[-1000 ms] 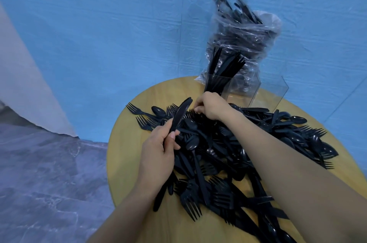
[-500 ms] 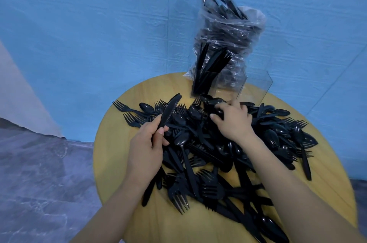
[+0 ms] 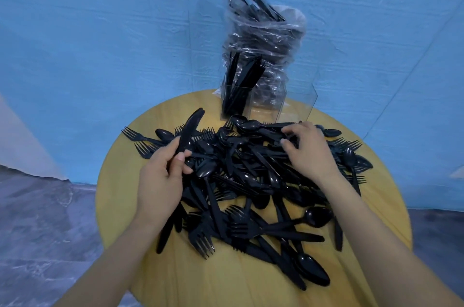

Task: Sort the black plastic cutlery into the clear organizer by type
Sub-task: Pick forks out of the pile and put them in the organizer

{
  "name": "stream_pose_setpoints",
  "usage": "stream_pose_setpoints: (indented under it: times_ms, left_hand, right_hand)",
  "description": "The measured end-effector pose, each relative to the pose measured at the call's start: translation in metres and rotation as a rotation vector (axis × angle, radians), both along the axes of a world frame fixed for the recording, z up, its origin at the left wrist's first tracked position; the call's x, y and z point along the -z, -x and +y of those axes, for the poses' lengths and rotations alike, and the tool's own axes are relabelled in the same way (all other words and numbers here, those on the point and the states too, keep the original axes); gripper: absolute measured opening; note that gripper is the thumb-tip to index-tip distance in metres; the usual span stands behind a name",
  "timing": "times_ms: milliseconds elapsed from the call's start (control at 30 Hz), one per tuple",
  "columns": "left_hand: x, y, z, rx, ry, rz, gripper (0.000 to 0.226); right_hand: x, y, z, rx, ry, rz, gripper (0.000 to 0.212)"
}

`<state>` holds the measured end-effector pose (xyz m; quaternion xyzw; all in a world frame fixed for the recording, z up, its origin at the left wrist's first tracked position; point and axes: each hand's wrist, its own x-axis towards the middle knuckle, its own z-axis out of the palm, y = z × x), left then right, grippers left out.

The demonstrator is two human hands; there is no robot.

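Note:
A heap of black plastic forks, spoons and knives covers the round wooden table. My left hand grips black knives by the handles, blades pointing up and away. My right hand lies on the far right part of the heap, its fingers curled round a black utensil handle. The clear organizer stands at the table's far edge; its left compartment holds several upright knives, and the other compartments look empty.
A clear plastic bag stuffed with more black cutlery stands right behind the organizer. A blue sheet hangs behind the table. Grey marbled floor lies to the left, below the table edge.
My right hand has shifted from the middle of the heap's far side to its right part, close to the organizer. My left hand keeps the knives in much the same place.

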<state>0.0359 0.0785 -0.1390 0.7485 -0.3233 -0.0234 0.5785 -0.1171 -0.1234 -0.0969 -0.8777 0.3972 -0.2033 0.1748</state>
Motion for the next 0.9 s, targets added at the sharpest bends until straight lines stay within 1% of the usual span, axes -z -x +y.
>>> stream_pose_setpoints:
  times_ms: [133,200,267,333,400,467,533,600,700,767,833,900]
  left_hand:
    - [-0.023,0.011,-0.023,0.047,0.024,-0.055,0.037]
    - [-0.031,0.019,-0.039,0.09,0.022,-0.09,0.039]
    - [-0.033,0.025,-0.055,0.116,-0.004,-0.101,0.039]
    - [-0.03,0.027,-0.067,0.129,-0.039,-0.082,0.039]
    - [-0.029,0.029,-0.074,0.147,-0.078,-0.105,0.039]
    - [-0.029,0.031,-0.077,0.162,-0.102,-0.155,0.04]
    - [-0.029,0.032,-0.079,0.174,-0.119,-0.172,0.041]
    - [-0.028,0.031,-0.083,0.18,-0.138,-0.162,0.04]
    - [-0.028,0.035,-0.088,0.204,-0.159,-0.174,0.037]
    - [-0.029,0.04,-0.093,0.23,-0.168,-0.211,0.036]
    - [-0.032,0.045,-0.1,0.265,-0.185,-0.278,0.036]
    - [-0.033,0.05,-0.108,0.305,-0.232,-0.386,0.037]
  right_hand:
    - [0.004,0.013,-0.004,0.048,-0.04,0.199,0.043]
    - [0.009,0.014,0.002,0.005,-0.044,0.272,0.049]
    - [0.013,0.012,0.01,-0.064,-0.027,0.292,0.051]
    - [0.014,0.011,0.019,-0.131,-0.023,0.269,0.05]
    - [0.014,0.01,0.029,-0.212,-0.022,0.217,0.047]
    - [0.013,0.012,0.037,-0.333,-0.041,0.125,0.043]
    - [0.012,0.014,0.043,-0.473,-0.114,0.018,0.037]
    - [0.009,0.019,0.043,-0.515,-0.142,-0.077,0.033]
    - [0.003,0.036,0.028,-0.352,-0.082,-0.207,0.027]
    - [0.004,0.051,0.011,-0.178,-0.019,-0.219,0.025]
    - [0.01,0.067,-0.008,0.028,0.012,-0.187,0.026]
    - [0.018,0.079,-0.022,0.195,-0.015,-0.068,0.034]
